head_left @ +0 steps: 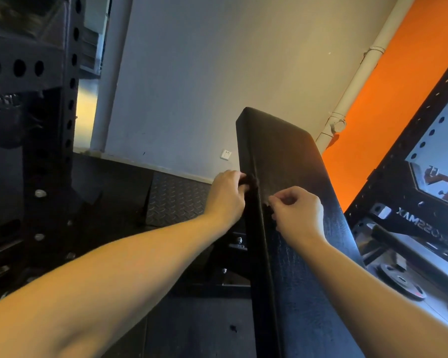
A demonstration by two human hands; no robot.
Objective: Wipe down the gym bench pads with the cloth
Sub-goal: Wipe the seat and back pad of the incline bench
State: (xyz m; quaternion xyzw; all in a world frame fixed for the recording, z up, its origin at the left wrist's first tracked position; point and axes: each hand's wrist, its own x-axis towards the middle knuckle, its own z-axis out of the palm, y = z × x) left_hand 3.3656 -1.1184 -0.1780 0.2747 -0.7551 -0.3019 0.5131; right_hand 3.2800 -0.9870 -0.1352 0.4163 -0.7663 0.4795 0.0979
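Bench pad [295, 161] is running lengthwise from near to far, tilting up toward the far wall. Both hands are pinching what seems to be the cloth [251, 180], dark against the pad's left edge. The left hand [226, 195] is gripping it slightly farther and the right hand [299, 214] nearer, on the top face. Any wipe is likely travelling along that long axis.

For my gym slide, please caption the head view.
Left hand and right hand grip a dark cloth on the inclined black bench pad.
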